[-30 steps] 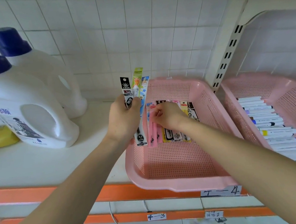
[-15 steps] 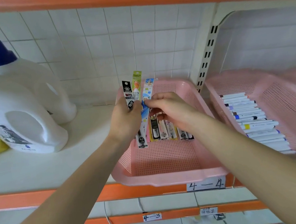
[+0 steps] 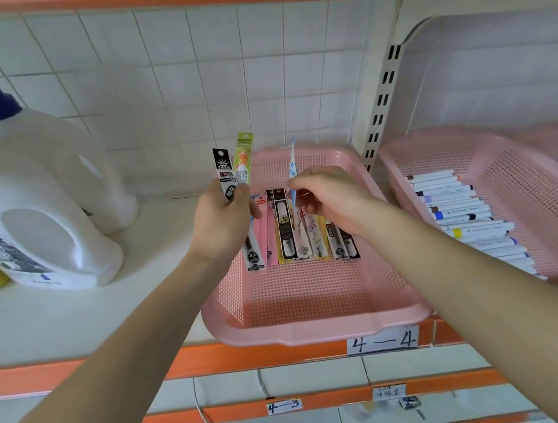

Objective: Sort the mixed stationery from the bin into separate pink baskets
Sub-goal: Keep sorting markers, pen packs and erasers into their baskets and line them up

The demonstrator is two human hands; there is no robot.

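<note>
Blue-and-white slim plastic packet (image 3: pixel 292 168): pinched upright by your right hand (image 3: pixel 333 200), frame centre.
Left hand (image 3: pixel 219 221): grasps your black flat packet (image 3: pixel 223 170) and green flat packet (image 3: pixel 243 158).

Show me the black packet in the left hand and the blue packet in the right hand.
black packet (image 3: pixel 223 169): head view, upper label.
blue packet (image 3: pixel 292 165): head view, upper end.

Your right hand (image 3: pixel 331 202) no longer reaches down among the packets in the pink basket (image 3: pixel 317 328). It is raised now and pinches the blue-and-white packet (image 3: pixel 292 165), pulled clear of your left hand (image 3: pixel 220 221). That hand's fan is down to the black packet (image 3: pixel 223 169) and the green packet (image 3: pixel 243 156).
</note>
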